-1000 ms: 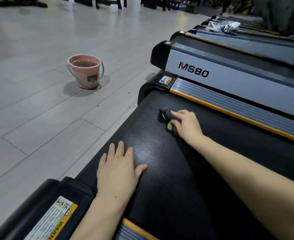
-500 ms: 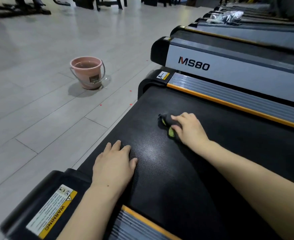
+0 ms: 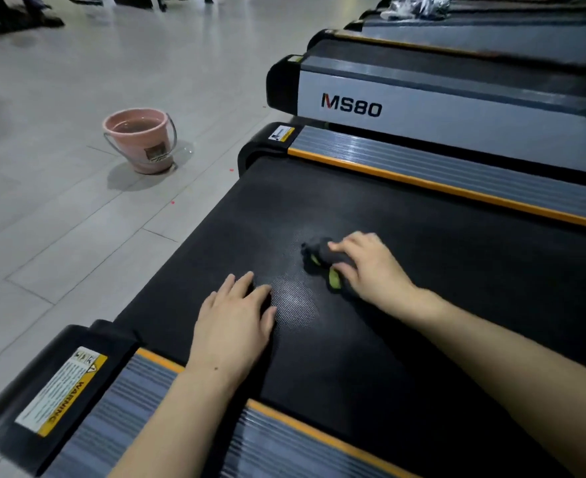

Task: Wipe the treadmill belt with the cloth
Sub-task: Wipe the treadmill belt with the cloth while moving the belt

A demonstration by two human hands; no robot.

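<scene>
Head view: both hands on black treadmill belt (image 3: 405,236), cloth under right one.
Right hand (image 3: 371,267) grips dark cloth with green edging (image 3: 322,255), fingers curled over it, mid-belt. Left hand (image 3: 233,326) lies flat, fingers straight, pressing belt just beside. Pink bucket (image 3: 141,141) stands on floor, well apart.

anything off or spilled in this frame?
Small puddle on the floor beside the pink bucket, likely splashed water. A few red specks nearby. Belt and cloth look normal.
</scene>
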